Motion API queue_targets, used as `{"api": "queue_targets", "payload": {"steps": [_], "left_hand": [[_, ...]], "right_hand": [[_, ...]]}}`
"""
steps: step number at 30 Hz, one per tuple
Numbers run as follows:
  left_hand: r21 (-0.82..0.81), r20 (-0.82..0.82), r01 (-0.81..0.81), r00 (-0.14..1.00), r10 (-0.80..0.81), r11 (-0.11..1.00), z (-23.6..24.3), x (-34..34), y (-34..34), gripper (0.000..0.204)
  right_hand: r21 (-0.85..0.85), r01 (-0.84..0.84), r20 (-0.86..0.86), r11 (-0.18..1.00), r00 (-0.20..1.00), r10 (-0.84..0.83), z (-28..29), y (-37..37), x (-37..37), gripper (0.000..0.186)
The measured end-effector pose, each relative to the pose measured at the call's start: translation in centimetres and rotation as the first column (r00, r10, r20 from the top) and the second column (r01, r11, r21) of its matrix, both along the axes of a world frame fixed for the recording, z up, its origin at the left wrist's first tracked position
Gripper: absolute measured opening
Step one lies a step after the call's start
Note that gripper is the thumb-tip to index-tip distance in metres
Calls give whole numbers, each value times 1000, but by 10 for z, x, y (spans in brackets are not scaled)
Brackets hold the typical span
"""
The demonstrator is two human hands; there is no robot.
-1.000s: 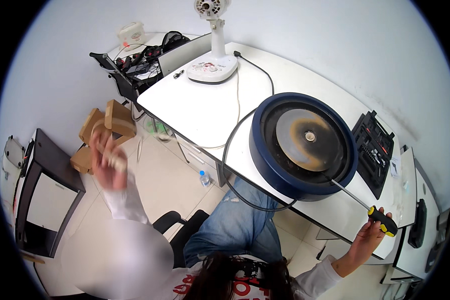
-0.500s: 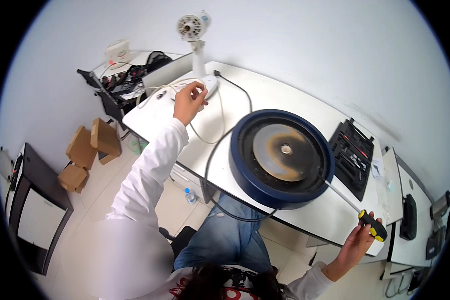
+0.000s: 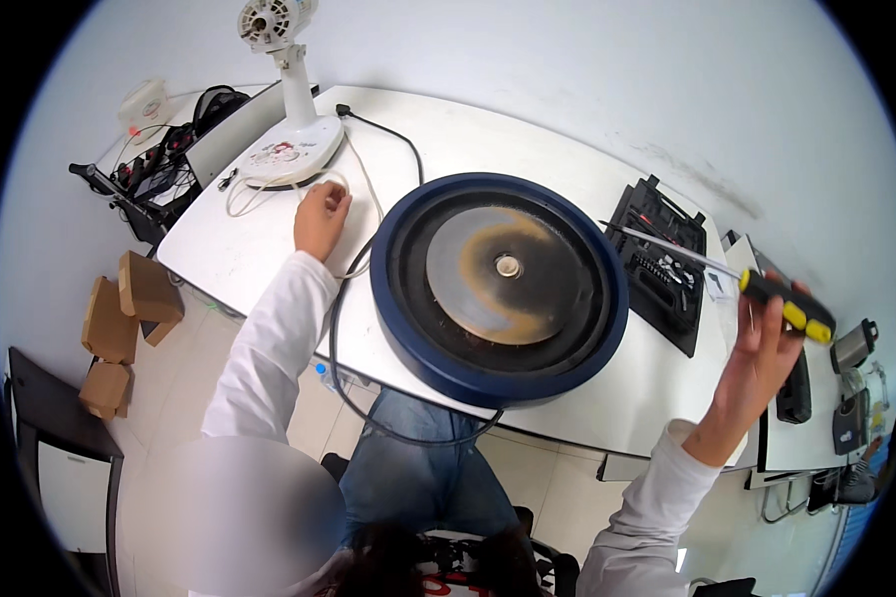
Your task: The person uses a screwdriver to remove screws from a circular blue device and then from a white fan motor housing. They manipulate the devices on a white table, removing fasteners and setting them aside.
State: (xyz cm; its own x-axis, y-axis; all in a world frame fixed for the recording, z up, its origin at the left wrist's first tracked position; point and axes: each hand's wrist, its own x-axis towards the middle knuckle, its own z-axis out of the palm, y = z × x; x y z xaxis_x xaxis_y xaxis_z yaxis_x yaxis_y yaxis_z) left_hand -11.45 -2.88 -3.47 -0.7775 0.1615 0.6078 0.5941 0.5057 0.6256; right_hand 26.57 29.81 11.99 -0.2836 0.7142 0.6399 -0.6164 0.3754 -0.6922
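My left hand (image 3: 321, 217) has its fingers curled on the loose loops of a cream cord (image 3: 237, 209) at the foot of a white fan motor stand (image 3: 293, 139). My right hand (image 3: 767, 348) grips a yellow-and-black screwdriver (image 3: 788, 305), raised at the right, its long shaft pointing left over the case. Between my hands sits a round navy appliance (image 3: 408, 353) with a recessed, scorched metal plate (image 3: 468, 269) and a small centre hub. A black cord (image 3: 388, 129) with a plug runs behind and down past its left side.
A black tool case (image 3: 667, 298) lies open right of the appliance on the white desk (image 3: 498, 129). Cardboard boxes (image 3: 110, 328) stand on the floor at left. A dark cabinet (image 3: 60, 448) is lower left. A cluttered side desk (image 3: 169, 149) is behind; another with a kettle (image 3: 851, 348) is at right.
My left hand swung from the left onto the desk with the cream cord, then lowered beside the fan base. My right hand raised the screwdriver, drawing its tip out of the appliance.
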Motion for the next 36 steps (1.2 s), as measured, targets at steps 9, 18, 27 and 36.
{"api": "queue_targets", "payload": {"steps": [9, 18, 27, 36], "left_hand": [[-117, 75, 7, 997, 2, 993, -4, 8, -1, 11], [-199, 73, -4, 997, 19, 980, -1, 11, 3, 12], [-219, 86, 4, 996, 15, 976, 4, 11, 6, 13], [-238, 68, 14, 998, 3, 971, 1, 9, 3, 11]], "right_hand": [[189, -51, 242, 981, 970, 4, 38, 21, -121, 48], [195, -86, 380, 977, 925, 5, 20, 28, -169, 48], [234, -114, 431, 965, 902, 2, 16, 39, -175, 50], [257, -112, 432, 960, 902, -11, 18, 39, -174, 49]]}}
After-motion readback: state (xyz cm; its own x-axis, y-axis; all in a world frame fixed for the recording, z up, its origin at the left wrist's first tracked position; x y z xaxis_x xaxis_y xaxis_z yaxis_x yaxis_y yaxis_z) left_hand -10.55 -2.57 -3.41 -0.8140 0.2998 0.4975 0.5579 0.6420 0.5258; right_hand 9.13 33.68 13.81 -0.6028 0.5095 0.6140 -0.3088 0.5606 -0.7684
